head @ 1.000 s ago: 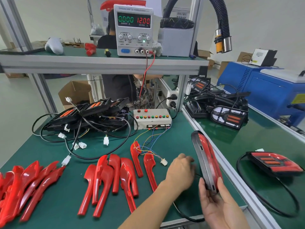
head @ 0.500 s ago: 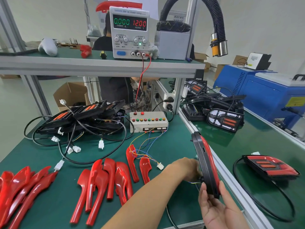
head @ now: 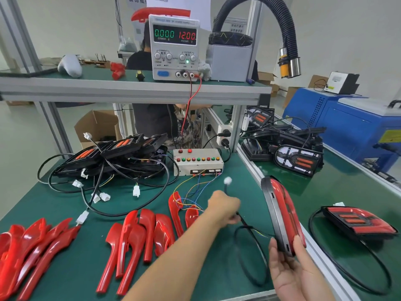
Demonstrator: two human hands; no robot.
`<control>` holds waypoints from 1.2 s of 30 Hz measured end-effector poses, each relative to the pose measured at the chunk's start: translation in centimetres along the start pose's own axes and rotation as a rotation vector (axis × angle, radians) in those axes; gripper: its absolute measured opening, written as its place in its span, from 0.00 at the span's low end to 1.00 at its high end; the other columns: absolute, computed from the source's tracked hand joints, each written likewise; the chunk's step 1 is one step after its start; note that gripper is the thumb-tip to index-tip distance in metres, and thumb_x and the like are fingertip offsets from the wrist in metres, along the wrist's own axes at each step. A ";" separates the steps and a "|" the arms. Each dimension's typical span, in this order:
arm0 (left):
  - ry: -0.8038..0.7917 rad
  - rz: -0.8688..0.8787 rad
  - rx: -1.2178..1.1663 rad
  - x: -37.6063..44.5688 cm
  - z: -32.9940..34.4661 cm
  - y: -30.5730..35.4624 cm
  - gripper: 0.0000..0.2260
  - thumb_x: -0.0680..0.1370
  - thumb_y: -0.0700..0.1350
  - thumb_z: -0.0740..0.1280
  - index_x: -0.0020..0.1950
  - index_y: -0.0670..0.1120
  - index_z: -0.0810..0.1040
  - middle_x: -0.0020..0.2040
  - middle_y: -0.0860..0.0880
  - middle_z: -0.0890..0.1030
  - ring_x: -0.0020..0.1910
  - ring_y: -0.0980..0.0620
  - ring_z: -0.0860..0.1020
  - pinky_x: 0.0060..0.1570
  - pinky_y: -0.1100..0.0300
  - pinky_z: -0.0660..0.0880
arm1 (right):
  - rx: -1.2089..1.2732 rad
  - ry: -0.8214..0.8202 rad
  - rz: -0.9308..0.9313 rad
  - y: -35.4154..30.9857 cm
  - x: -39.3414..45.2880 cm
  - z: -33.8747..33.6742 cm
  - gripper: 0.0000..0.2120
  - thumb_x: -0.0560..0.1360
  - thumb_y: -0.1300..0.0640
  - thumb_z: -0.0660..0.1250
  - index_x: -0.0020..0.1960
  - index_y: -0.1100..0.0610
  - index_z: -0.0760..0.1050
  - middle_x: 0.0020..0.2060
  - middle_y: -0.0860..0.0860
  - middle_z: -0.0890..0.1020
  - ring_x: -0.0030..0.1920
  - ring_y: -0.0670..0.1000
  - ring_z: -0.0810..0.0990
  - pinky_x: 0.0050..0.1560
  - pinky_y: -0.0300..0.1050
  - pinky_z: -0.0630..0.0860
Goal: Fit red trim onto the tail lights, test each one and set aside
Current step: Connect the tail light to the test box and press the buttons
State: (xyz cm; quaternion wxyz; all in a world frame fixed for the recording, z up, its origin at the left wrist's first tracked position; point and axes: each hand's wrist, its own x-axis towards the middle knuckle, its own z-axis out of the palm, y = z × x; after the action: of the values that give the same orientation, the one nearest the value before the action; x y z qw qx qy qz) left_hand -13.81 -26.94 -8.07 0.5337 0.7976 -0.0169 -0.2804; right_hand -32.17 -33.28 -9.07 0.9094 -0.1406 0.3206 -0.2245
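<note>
Tail light (head: 280,216), edge-on, red-faced and black-backed, upright in right hand (head: 297,276), apparently trimmed.

My right hand (head: 291,276) holds the tail light (head: 280,216) on edge by its lower end, red trim facing right, black back facing left. My left hand (head: 224,208) grips its black cable (head: 249,253), the white connector (head: 227,180) sticking up above my fist. Loose red trim pieces (head: 138,237) lie on the green worktop (head: 71,276) to my left, just before the test box (head: 198,161). A finished tail light (head: 358,222) lies on the next worktop to the right. The power supply (head: 174,48) on the shelf reads 0.000 and 12.00.
</note>
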 end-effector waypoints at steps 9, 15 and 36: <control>0.210 0.415 -0.037 -5.4 -8.7 -1.1 0.19 0.76 0.53 0.74 0.32 0.46 0.70 0.26 0.50 0.64 0.23 0.51 0.62 0.24 0.63 0.60 | -0.083 0.150 -0.117 1.3 1.2 0.3 0.10 0.79 0.57 0.70 0.48 0.65 0.76 0.45 0.58 0.84 0.44 0.53 0.84 0.37 0.45 0.84; 0.392 0.612 -0.426 -8.6 -10.8 -0.8 0.19 0.72 0.46 0.70 0.29 0.50 0.61 0.28 0.48 0.60 0.29 0.51 0.56 0.26 0.61 0.54 | -0.258 0.250 -0.203 3.3 0.7 1.5 0.17 0.75 0.60 0.76 0.55 0.71 0.77 0.49 0.64 0.84 0.50 0.59 0.85 0.50 0.47 0.85; 0.153 0.300 0.062 -4.6 -7.8 -2.8 0.11 0.72 0.38 0.66 0.32 0.43 0.67 0.27 0.44 0.67 0.19 0.49 0.64 0.25 0.65 0.61 | -1.109 0.115 -0.044 6.4 -4.0 -0.5 0.14 0.69 0.57 0.81 0.38 0.68 0.82 0.33 0.60 0.86 0.33 0.61 0.87 0.45 0.54 0.82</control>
State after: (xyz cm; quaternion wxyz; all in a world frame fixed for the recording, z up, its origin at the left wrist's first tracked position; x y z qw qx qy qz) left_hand -14.81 -17.68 -6.43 0.5446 0.8212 -0.1039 -0.1353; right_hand -33.23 -25.82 -9.96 0.6753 -0.5924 0.4367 -0.0485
